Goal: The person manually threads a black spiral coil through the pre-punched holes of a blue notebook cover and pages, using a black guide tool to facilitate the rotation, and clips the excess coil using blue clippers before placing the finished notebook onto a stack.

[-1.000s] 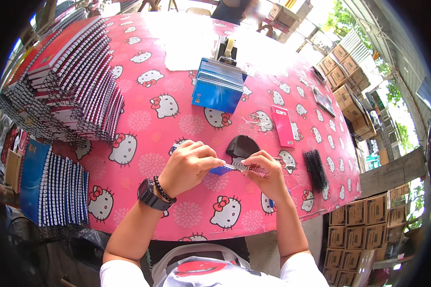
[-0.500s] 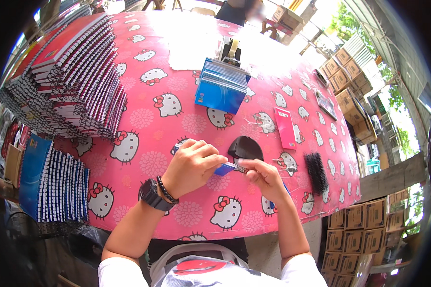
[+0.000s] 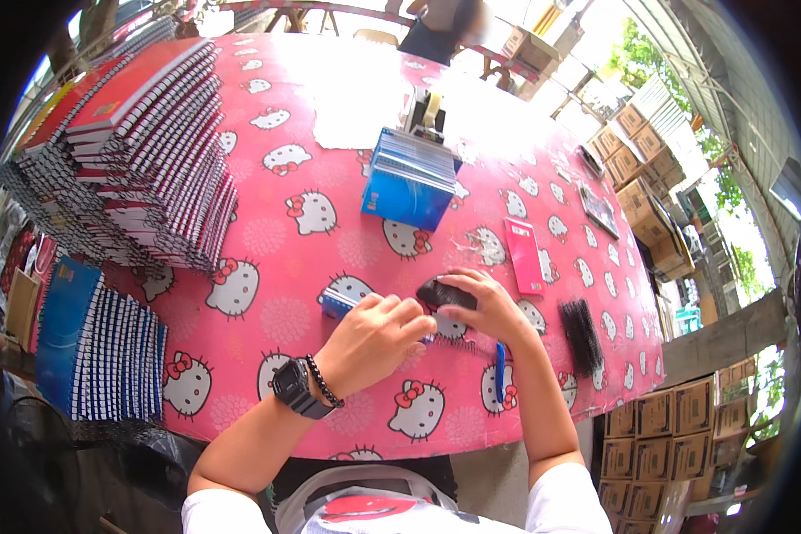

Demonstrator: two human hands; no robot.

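Note:
My left hand (image 3: 378, 336) is closed on a small blue notebook (image 3: 336, 303) at the middle of the table, and its fingers hide most of it. From the notebook's right end a thin dark wire coil (image 3: 467, 343) sticks out toward my right wrist. My right hand (image 3: 485, 304) is curled over a black rounded object (image 3: 443, 295) on the table just beyond the notebook; its exact kind is unclear. Beside my right forearm lies a slim blue tool (image 3: 499, 372), partly covered by the arm.
Tall stacks of spiral notebooks (image 3: 151, 160) fill the left side, with blue ones (image 3: 71, 334) nearer. Ahead stand blue notebooks (image 3: 409, 191) and a tape dispenser (image 3: 427, 116). Rightward lie a pink booklet (image 3: 525, 256), a bundle of black coils (image 3: 581, 336) and a phone-like object (image 3: 600, 214).
My right hand has let go of the coil end and moved up onto the black rounded object. My left hand stays on the notebook, slightly lower in view.

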